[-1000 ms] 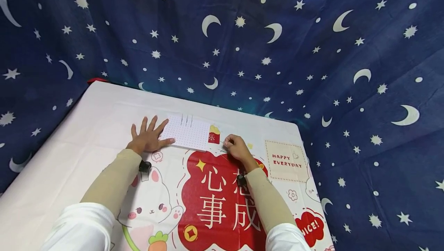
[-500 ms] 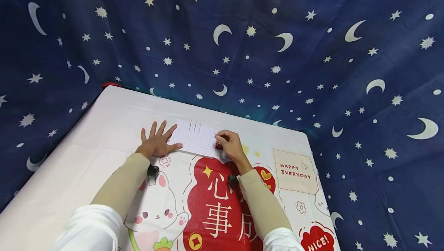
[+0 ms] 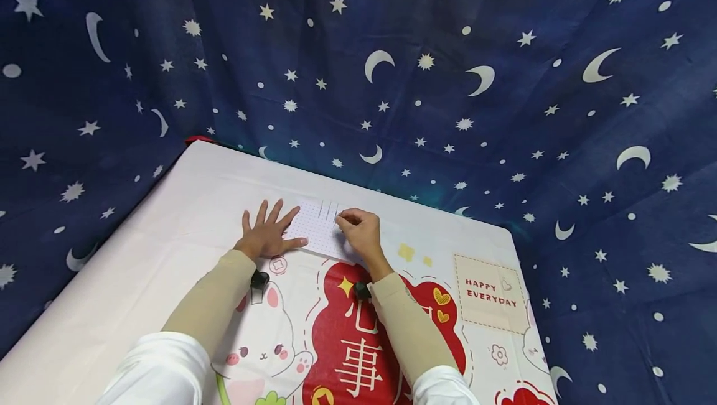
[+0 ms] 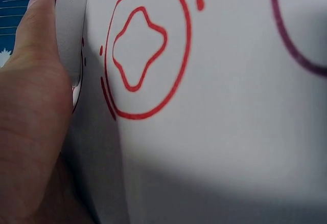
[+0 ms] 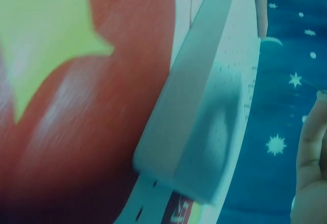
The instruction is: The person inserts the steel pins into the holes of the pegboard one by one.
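Observation:
A white dotted board (image 3: 315, 234) lies on the table, its thick pale side (image 5: 179, 96) showing in the right wrist view. Several thin, dark needle-like pins (image 3: 328, 211) are near its far edge. My left hand (image 3: 271, 237) spreads its fingers at the board's left end, and the thumb (image 4: 36, 35) lies along its near side. Over the board's right part, my right hand (image 3: 361, 234) pinches a thin needle-like pin (image 5: 312, 87) between thumb and forefinger. Its tip is too small to tell whether it touches the board.
A printed tablecloth (image 3: 235, 175) with a rabbit, red shapes and lettering covers the table. Behind and to the right hangs a dark blue curtain (image 3: 347, 106) with moons and stars, close to the table's far edge.
My right hand has moved left from beside the board to above it, bringing the thin pin near the others. The left hand stays at the board's left end. The head view has shifted slightly.

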The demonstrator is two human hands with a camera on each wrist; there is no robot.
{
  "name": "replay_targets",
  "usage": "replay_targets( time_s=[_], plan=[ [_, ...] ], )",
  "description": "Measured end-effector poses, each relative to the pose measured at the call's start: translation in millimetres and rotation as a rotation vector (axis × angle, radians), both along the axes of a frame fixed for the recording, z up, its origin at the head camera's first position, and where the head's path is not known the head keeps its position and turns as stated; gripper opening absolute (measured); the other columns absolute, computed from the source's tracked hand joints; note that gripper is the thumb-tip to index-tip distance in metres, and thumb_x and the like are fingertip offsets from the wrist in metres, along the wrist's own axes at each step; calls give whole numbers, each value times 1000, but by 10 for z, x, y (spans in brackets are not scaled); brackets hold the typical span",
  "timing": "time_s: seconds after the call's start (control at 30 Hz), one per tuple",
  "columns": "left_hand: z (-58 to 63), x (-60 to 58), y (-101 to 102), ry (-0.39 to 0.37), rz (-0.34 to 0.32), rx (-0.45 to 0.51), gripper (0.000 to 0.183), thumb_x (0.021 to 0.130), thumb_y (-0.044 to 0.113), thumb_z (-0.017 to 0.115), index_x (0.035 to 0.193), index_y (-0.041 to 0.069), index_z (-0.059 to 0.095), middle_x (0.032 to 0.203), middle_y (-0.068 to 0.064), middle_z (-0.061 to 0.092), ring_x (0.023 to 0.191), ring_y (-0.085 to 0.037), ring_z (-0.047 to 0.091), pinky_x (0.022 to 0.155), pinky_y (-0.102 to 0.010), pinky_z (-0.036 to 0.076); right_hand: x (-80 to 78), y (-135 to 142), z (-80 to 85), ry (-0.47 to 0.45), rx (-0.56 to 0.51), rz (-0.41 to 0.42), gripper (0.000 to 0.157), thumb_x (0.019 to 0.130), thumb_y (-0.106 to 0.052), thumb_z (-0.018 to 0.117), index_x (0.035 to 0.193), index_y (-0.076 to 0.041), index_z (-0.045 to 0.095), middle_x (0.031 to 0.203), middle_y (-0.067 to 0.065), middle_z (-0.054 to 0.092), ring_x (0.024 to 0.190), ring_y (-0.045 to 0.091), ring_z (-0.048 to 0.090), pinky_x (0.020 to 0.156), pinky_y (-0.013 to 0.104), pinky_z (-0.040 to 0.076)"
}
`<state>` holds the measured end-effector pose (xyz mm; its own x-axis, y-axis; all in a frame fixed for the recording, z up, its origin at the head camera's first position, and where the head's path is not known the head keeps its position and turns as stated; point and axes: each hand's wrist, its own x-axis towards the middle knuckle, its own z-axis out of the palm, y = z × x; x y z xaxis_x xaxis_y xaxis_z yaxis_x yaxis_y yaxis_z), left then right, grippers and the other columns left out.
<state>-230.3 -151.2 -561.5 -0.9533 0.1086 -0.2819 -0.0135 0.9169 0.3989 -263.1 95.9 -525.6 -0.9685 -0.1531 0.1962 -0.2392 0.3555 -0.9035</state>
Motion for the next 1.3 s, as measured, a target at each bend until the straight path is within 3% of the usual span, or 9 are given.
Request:
replay_targets(
  time_s=[0.23,0.37,0.6,1.07,1.3],
  plan=[
    [6,-6,2,-16,-3,-31,102,87,87,43,168,36,10,178,-15,-4,162,-48,-15,121,-77,-14,-50,-185,-20,67,52,4,10,93,-10,76,93,-2,82,82,15,78,65,11,63,63,21,57],
    [72,1,13,-24,-6,-39,99,90,84,45,168,34,9,177,-16,-4,161,-48,-15,121,-77,-13,-84,-257,-49,73,102,3,13,94,-11,74,96,-2,83,85,14,79,67,11,64,65,21,59],
    [157,32,28,-27,-13,-48,95,94,76,48,169,32,10,177,-16,-4,161,-48,-14,122,-77,-11,-91,-312,-111,32,138,-2,16,94,-13,75,102,-1,82,91,13,80,76,16,66,73,25,62],
    [159,31,30,-32,-15,-62,94,94,77,47,168,33,10,177,-16,-4,162,-48,-13,122,-78,-10,-86,-438,-197,21,169,-39,15,94,-12,75,102,-2,83,95,13,81,84,20,68,83,38,64],
    [115,22,3,-31,-17,-43,97,92,81,47,168,34,11,178,-15,-3,162,-48,-13,122,-77,-11,-80,-472,-232,-41,196,-42,17,96,-15,74,106,-4,82,102,11,80,92,22,68,88,39,62]
  ],
)
